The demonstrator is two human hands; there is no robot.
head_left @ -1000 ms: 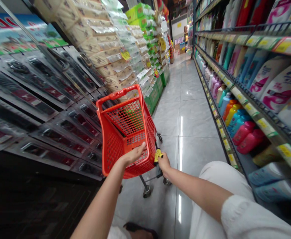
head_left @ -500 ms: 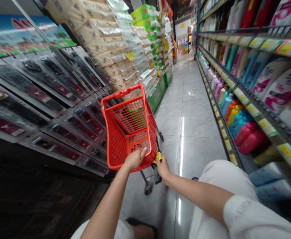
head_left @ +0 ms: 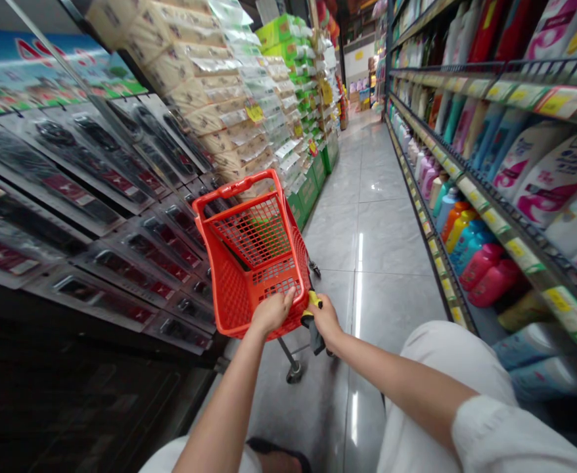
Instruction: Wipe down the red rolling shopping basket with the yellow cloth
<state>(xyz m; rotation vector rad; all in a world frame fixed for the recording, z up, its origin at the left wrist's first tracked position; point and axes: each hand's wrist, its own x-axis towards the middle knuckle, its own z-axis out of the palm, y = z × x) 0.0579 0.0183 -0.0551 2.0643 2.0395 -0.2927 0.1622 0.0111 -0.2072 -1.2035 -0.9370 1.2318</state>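
Note:
A red plastic shopping cart [head_left: 236, 295] on a wheeled metal frame stands in front of me, its basket holding nothing that I can see. My left hand [head_left: 273, 311] is closed over the near rim of the basket, thumb raised. Just right of it, at the basket's corner, my right hand [head_left: 326, 318] grips a yellow-and-black handled item [head_left: 315, 303]. A dark grey part hangs below that handle; its exact kind cannot be made out, as my fingers cover some of it.
Packaged items hang on a display rack [head_left: 121, 203] close on the left. Behind it rise stacked tissue packs [head_left: 219, 98]. Shelves of bottles [head_left: 490, 263] line the right side. A grey tiled aisle [head_left: 382, 230] runs ahead between them. My knee [head_left: 456, 361] shows at lower right.
The cart appears slightly further left in view, and the yellow-and-black item's lower part has swung a little to the right. Both hands keep their holds.

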